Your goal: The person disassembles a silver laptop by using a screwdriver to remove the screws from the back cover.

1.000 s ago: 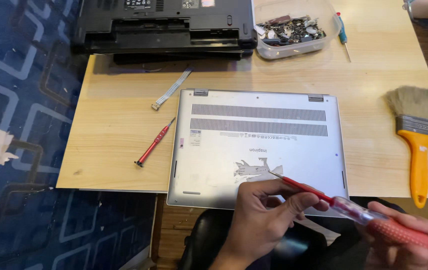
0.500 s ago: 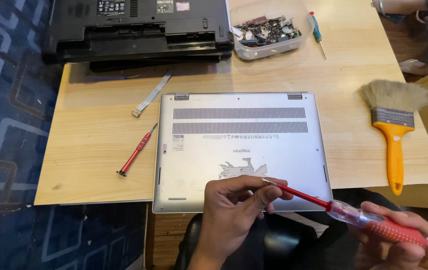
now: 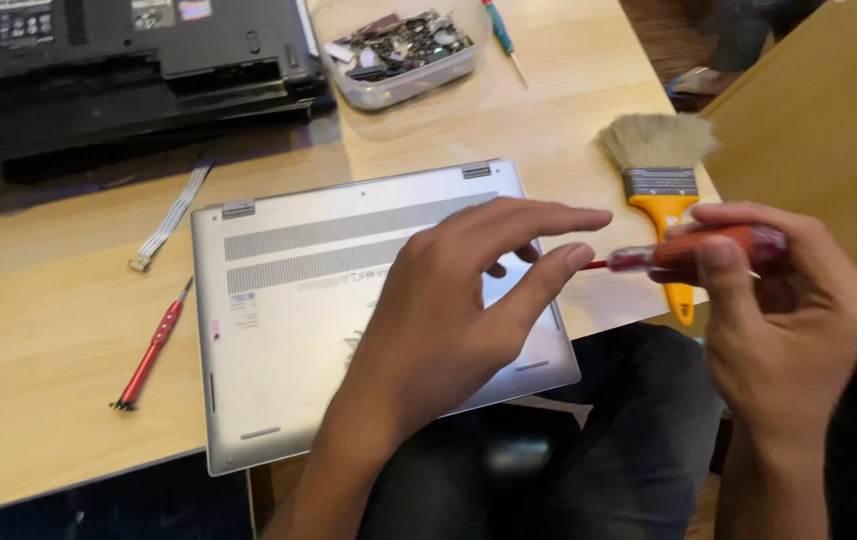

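A silver laptop [image 3: 289, 300] lies upside down on the wooden tabletop [image 3: 39, 330], its vented base facing up and its near edge hanging slightly over the tabletop's front. The left hand [image 3: 449, 310] hovers over the right half of that base with fingers spread and extended, its fingertips [image 3: 579, 255] meeting the thin shaft of a red-handled screwdriver [image 3: 694, 250]. The right hand [image 3: 779, 320] is closed around the screwdriver's handle, holding it roughly level just off the laptop's right edge, in front of a paintbrush [image 3: 661, 175] with a yellow handle and pale bristles that lies on the tabletop. The screwdriver's tip is hidden behind the left hand. To the left of the laptop lies a second, slimmer red screwdriver [image 3: 152, 348], and just above it a flat white ribbon cable [image 3: 171, 216]. At the far edge sits a black laptop [image 3: 129, 60], also bottom up, and beside it a clear plastic tub [image 3: 399, 50] filled with small parts. A blue-handled screwdriver [image 3: 502, 35] lies just right of the tub.
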